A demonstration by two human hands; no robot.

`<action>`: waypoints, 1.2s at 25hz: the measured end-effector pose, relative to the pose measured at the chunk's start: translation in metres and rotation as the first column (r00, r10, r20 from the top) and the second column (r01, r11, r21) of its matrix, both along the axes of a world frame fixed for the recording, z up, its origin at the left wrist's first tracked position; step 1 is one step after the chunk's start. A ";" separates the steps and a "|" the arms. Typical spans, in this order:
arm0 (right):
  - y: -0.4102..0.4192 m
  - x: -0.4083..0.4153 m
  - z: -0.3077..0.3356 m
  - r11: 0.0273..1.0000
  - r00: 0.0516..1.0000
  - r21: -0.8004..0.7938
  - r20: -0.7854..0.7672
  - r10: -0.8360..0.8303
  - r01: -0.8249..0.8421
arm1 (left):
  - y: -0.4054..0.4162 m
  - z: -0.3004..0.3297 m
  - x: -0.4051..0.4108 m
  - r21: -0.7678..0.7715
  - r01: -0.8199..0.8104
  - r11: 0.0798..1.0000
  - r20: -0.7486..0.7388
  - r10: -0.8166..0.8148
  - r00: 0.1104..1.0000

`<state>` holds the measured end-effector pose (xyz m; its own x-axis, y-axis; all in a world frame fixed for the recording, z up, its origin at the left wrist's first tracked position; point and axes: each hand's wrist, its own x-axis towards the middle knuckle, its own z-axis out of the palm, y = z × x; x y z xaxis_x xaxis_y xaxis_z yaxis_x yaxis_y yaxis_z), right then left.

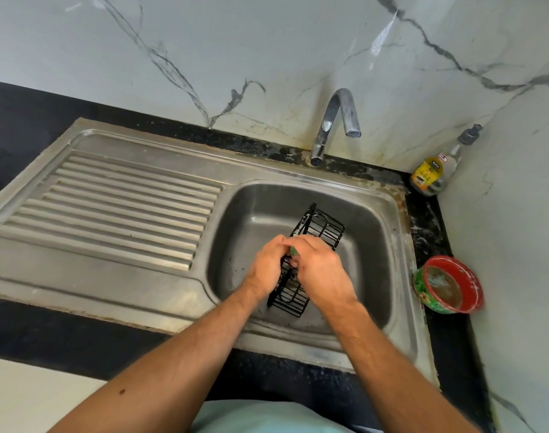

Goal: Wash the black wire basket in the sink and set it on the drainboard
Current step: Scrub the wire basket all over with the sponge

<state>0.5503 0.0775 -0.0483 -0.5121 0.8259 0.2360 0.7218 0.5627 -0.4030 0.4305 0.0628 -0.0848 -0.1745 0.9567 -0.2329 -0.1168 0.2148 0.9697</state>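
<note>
Black wire basket [310, 254] held over the sink [370, 214] basin, middle hidden behind both hands. Left hand [267, 264] curled round its edge; right hand [320, 267] pinching a green scrubber [294, 251], barely visible. Drainboard [116, 201] well apart at left.

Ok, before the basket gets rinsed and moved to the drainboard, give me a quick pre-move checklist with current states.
1. black wire basket over the sink bowl: ok.
2. left hand grips the basket: ok.
3. right hand holds a green scrubber against the wires: ok.
4. Water running from the faucet: not ok, no stream seen.
5. drainboard has room for the basket: ok.
6. Basket scrubbed clean: cannot tell.
</note>
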 end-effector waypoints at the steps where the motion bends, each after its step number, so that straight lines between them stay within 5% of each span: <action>1: 0.000 -0.002 0.000 0.999 1.000 0.032 0.027 0.010 -0.010 | 0.000 -0.001 -0.001 0.009 0.011 1.000 -0.023 -0.010 1.000; 8: -0.009 0.028 -0.022 0.980 0.986 0.114 -0.005 -0.165 0.165 | 0.000 -0.004 -0.004 -0.031 -0.009 0.999 -0.124 0.005 0.992; 16: -0.010 0.001 -0.023 0.950 0.994 0.304 0.052 -0.096 0.075 | 0.000 0.002 -0.019 -0.099 0.055 0.994 -0.090 -0.064 0.994; 22: -0.005 0.025 -0.026 0.958 0.940 0.058 -0.219 -0.263 0.282 | 0.005 0.005 -0.014 -0.176 0.049 0.983 -0.103 -0.068 0.992; 27: 0.001 0.017 -0.024 0.994 0.990 0.101 -0.136 -0.021 0.035 | 0.009 -0.001 -0.033 -0.136 0.030 0.990 -0.047 -0.037 0.998; 30: -0.006 0.028 -0.026 0.961 0.890 -0.111 -0.362 -0.277 0.254 | 0.010 0.004 -0.031 -0.147 0.077 0.986 -0.055 -0.086 0.995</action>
<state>0.5780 0.0717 -0.0746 -0.1572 0.9369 0.3122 0.6329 0.3383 -0.6965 0.3996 0.0727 -0.0805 -0.1156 0.9254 -0.3609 -0.0346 0.3593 0.9326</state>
